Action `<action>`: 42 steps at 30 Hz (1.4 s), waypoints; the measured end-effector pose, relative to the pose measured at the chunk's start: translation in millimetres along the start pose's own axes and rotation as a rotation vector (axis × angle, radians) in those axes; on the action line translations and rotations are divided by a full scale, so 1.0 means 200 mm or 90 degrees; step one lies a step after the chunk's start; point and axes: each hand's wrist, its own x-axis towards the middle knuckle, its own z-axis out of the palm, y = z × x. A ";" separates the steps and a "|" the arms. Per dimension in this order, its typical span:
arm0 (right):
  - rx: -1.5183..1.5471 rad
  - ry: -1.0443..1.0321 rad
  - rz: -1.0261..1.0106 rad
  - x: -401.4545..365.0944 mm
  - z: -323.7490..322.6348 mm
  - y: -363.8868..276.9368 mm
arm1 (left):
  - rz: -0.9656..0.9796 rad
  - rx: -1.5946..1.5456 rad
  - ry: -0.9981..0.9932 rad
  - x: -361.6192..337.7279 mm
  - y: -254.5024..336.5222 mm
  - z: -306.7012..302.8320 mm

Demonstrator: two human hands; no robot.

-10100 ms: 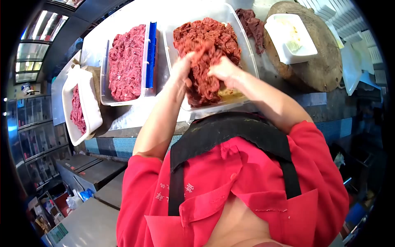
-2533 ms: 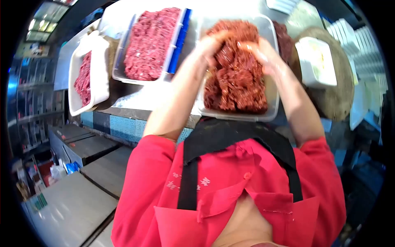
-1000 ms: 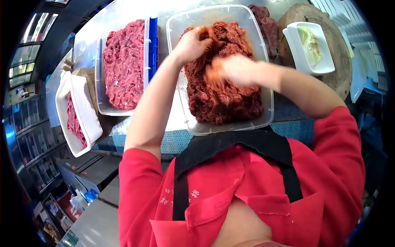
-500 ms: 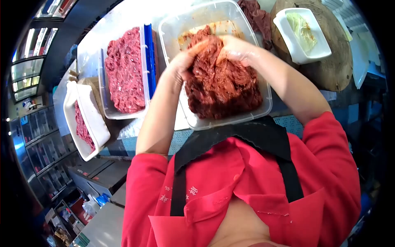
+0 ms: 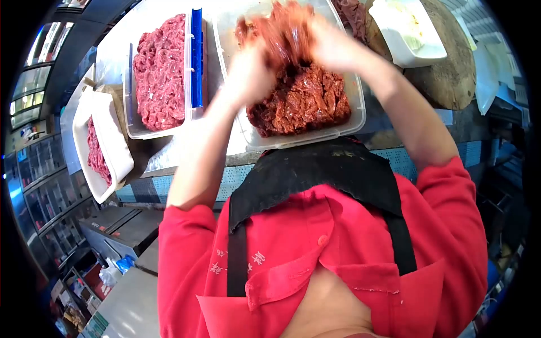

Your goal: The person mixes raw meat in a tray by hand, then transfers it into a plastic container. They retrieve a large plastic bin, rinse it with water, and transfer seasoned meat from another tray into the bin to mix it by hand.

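Note:
A clear plastic tub (image 5: 307, 139) in front of me holds dark red, sauce-coated sliced meat (image 5: 307, 101). My left hand (image 5: 251, 73) and my right hand (image 5: 333, 46) are over the tub's far half, gripping a clump of the same coated meat (image 5: 282, 34) between them. The clump is raised above the rest and smeared by motion. My fingers are blurred and partly buried in the meat, so their exact curl is hidden.
Left of the tub stands another clear container of pink raw meat (image 5: 160, 73) with a blue-edged side (image 5: 196, 59). Farther left, a white dish (image 5: 112, 132) holds more raw meat. On the right, a white dish (image 5: 403, 48) with a cabbage leaf rests on a round wooden block (image 5: 451, 73).
Both hands have moved toward the tub's far side, pulling a clump of coated meat up and away from the mass. The whole view has shifted slightly, with the containers now higher in frame.

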 end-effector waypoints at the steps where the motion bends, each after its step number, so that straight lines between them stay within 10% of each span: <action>1: -0.204 -0.006 -0.013 -0.17 0.11 0.07 | 0.077 0.140 0.032 -0.07 -0.11 0.17; 2: -0.182 -0.294 0.087 -0.25 0.04 -0.06 | 0.036 0.093 -0.094 -0.16 -0.09 0.22; 4: -0.290 -0.466 0.086 -0.36 0.05 -0.21 | 0.002 0.119 -0.137 -0.31 -0.06 0.28; 9: -0.470 -0.394 0.028 -0.22 0.17 -0.11 | -0.104 0.319 -0.130 -0.03 -0.06 0.41; 15: -0.301 0.026 0.032 0.23 0.10 0.12 | -0.212 -0.134 0.133 0.39 -0.24 0.08; 18: 0.096 0.213 0.361 0.32 0.04 0.04 | -0.148 -0.023 0.192 0.43 -0.22 0.04; 21: -0.113 0.167 0.390 0.28 0.24 0.24 | -0.283 0.005 0.131 0.37 -0.22 0.15; 22: -0.159 -0.077 0.466 0.22 0.21 0.18 | -0.343 -0.032 0.119 0.31 -0.22 0.23; 25: -0.107 -0.243 0.510 -0.03 0.23 0.05 | -0.433 -0.301 0.082 0.14 -0.22 0.35; 28: 0.445 -0.054 0.385 -0.19 0.44 0.15 | -0.520 -0.701 0.054 0.13 -0.23 0.50; 31: 0.774 -0.068 0.367 -0.17 0.29 -0.06 | -0.427 -0.923 -0.071 0.11 -0.21 0.46; 33: 0.544 -0.080 0.456 -0.15 0.17 -0.17 | -0.351 -0.804 -0.022 0.06 -0.09 0.32; 39: 0.507 -0.070 0.186 0.13 -0.09 -0.09 | -0.234 -0.591 0.097 0.18 0.03 -0.11; 42: 0.329 0.016 0.156 0.26 -0.06 -0.01 | -0.129 -0.855 0.059 0.33 -0.10 -0.03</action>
